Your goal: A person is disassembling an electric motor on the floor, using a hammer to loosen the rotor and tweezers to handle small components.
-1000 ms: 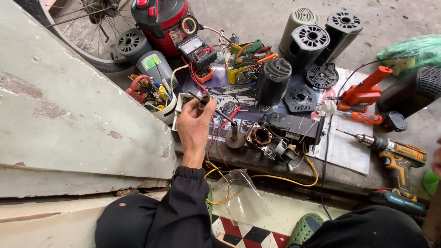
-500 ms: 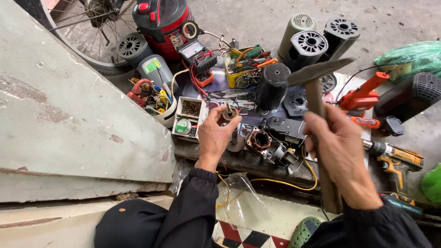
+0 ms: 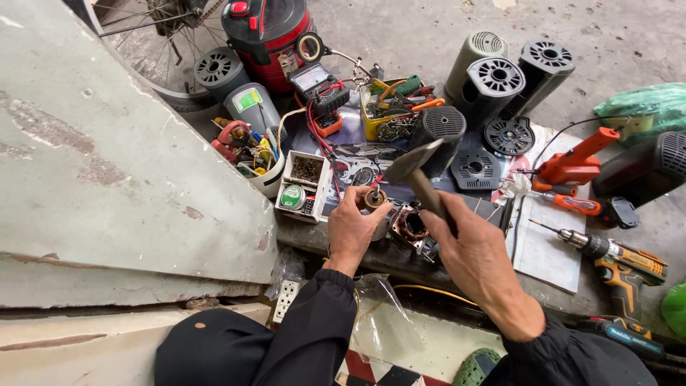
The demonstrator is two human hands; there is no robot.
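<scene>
Left hand (image 3: 351, 230) closed around a small motor rotor (image 3: 374, 199), shaft end up, just left of the stator (image 3: 409, 226) on the bench. Right hand (image 3: 477, 251) clenched on the hammer (image 3: 421, 175) handle, head poised just above and right of the rotor. Rotor likely dense and stiff for its size, steel shaft smooth and perhaps oily; copper windings and commutator probably easy to bruise, so best gripped round the laminated core, fingers (image 3: 357, 198) kept below the shaft tip. Hammer head-heavy; a hold well back on the handle suits it. Parts box (image 3: 304, 185) left of the rotor, drill (image 3: 620, 259) well right.
</scene>
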